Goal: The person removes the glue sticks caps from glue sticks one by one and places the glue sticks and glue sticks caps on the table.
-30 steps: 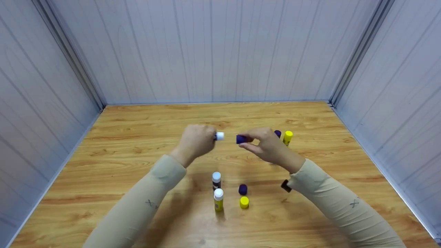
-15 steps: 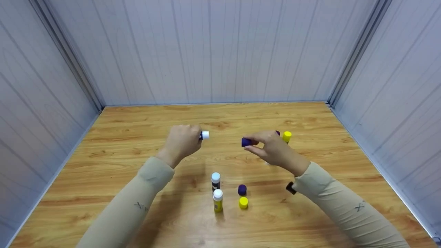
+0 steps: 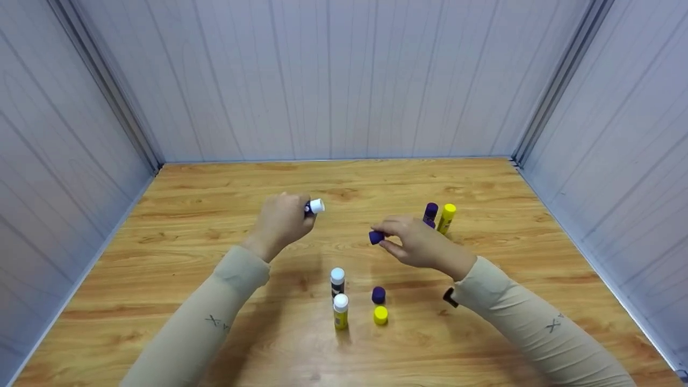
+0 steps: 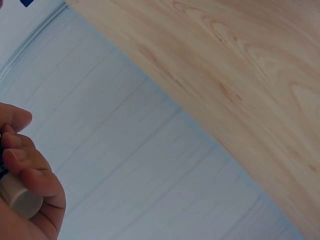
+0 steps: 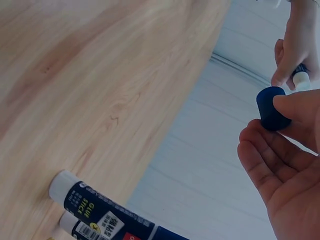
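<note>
My left hand (image 3: 282, 220) grips a dark blue glue stick (image 3: 316, 206), whose white end pokes out past the thumb side. The left wrist view shows the fingers curled around that stick, its white end (image 4: 26, 202) facing out. Across from it, my right hand (image 3: 427, 244) pinches a dark blue-purple cap (image 3: 376, 237) between thumb and fingers, apart from the stick. In the right wrist view the cap (image 5: 271, 108) is held at the fingertips, while the lower fingers are loosely bent.
Two uncapped glue sticks, one dark (image 3: 337, 277) and one yellow (image 3: 341, 314), stand in front. Beside them lie a purple cap (image 3: 378, 294) and a yellow cap (image 3: 380, 315). Behind my right hand stand a purple glue stick (image 3: 430, 211) and a yellow one (image 3: 446, 217). Walls enclose the table (image 3: 215, 188).
My left hand has moved left with the glue stick, away from the cap, and the stick's white end has tipped up. My right hand has come slightly lower, tilting the cap.
</note>
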A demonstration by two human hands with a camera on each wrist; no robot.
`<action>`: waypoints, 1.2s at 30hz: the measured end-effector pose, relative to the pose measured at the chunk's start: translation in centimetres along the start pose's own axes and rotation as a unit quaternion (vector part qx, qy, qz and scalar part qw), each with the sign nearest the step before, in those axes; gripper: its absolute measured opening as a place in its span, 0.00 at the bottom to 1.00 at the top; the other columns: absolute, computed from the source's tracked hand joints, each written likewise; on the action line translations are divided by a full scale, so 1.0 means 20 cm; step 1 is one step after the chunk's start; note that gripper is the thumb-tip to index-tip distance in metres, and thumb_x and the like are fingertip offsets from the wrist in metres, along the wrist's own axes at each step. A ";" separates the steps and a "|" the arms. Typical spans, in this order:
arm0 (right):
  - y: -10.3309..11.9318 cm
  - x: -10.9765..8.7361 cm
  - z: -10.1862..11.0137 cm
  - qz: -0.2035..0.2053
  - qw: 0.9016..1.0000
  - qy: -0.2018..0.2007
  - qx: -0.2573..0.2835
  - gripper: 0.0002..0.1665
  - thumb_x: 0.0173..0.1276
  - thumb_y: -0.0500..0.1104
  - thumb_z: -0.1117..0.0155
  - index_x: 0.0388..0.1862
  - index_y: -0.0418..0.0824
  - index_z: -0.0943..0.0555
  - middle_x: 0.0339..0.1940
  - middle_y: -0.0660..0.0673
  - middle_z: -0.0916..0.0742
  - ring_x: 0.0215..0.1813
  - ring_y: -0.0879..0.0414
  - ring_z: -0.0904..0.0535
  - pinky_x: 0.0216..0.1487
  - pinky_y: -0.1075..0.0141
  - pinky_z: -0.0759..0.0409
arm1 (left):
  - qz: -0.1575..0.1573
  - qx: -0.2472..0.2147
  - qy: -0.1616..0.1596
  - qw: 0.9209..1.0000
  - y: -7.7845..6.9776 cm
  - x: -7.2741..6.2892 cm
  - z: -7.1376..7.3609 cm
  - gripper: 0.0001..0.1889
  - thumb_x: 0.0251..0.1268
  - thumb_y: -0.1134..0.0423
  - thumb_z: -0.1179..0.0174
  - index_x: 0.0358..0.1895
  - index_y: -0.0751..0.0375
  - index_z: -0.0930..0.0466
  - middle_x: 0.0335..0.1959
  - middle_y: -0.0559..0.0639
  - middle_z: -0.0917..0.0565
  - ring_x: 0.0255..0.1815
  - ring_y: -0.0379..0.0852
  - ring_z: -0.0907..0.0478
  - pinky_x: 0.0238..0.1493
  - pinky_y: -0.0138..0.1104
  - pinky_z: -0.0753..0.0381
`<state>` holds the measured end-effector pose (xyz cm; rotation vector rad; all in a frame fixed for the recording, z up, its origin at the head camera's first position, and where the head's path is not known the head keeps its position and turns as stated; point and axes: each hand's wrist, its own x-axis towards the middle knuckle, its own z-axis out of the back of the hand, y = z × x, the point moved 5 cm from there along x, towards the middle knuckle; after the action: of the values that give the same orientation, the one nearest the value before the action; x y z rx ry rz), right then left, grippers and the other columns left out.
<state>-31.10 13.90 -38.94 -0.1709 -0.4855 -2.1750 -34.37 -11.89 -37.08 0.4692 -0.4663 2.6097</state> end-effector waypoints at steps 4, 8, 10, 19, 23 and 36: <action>0.00 0.00 -0.04 -0.016 1.000 0.026 0.007 0.18 0.78 0.35 0.30 0.64 0.33 0.16 0.54 0.38 0.09 0.54 0.45 0.10 0.57 0.51 0.10 | 0.025 -0.052 -0.010 0.998 0.01 -0.01 -0.01 0.18 0.74 0.66 0.40 0.23 0.54 0.32 0.19 0.44 0.34 0.20 0.41 0.40 0.24 0.35 0.38; -0.01 0.00 -0.09 -0.039 0.997 0.059 0.017 0.18 0.76 0.35 0.29 0.62 0.33 0.16 0.55 0.38 0.09 0.55 0.44 0.10 0.58 0.50 0.10 | 0.036 -0.095 -0.020 0.995 0.02 -0.01 -0.02 0.19 0.75 0.64 0.39 0.22 0.55 0.31 0.18 0.44 0.32 0.19 0.41 0.37 0.24 0.36 0.35; 0.00 0.00 -0.10 -0.046 0.996 0.073 0.014 0.17 0.76 0.35 0.28 0.60 0.34 0.16 0.54 0.39 0.09 0.55 0.44 0.10 0.58 0.50 0.10 | 0.043 -0.118 -0.021 0.992 0.02 -0.01 -0.03 0.19 0.76 0.63 0.38 0.22 0.55 0.30 0.18 0.44 0.31 0.20 0.41 0.36 0.25 0.36 0.34; -0.01 -0.01 -0.17 -0.029 0.993 0.111 -0.024 0.18 0.76 0.37 0.28 0.62 0.34 0.13 0.55 0.40 0.09 0.56 0.46 0.11 0.59 0.51 0.11 | 0.063 -0.275 0.001 0.959 0.03 -0.02 -0.06 0.14 0.78 0.59 0.36 0.30 0.57 0.24 0.21 0.45 0.29 0.22 0.41 0.34 0.29 0.35 0.30; -0.01 -0.02 -0.21 -0.023 0.990 0.134 -0.028 0.18 0.76 0.37 0.27 0.62 0.35 0.12 0.56 0.40 0.10 0.55 0.46 0.11 0.58 0.52 0.11 | 0.053 -0.319 0.008 0.946 0.02 -0.03 -0.06 0.12 0.79 0.59 0.36 0.34 0.58 0.24 0.24 0.46 0.30 0.25 0.42 0.35 0.32 0.36 0.32; -0.01 -0.03 -0.27 -0.044 0.984 0.174 -0.017 0.15 0.74 0.36 0.27 0.58 0.36 0.11 0.53 0.40 0.08 0.55 0.46 0.10 0.59 0.52 0.11 | 0.044 -0.446 0.071 0.891 0.00 -0.05 -0.10 0.07 0.84 0.62 0.57 0.51 0.62 0.33 0.33 0.52 0.30 0.33 0.49 0.34 0.40 0.38 0.32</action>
<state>-30.63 12.37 -44.18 0.2140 -0.2602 -2.2394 -33.95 -11.45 -39.32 -0.0616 -1.5381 2.1539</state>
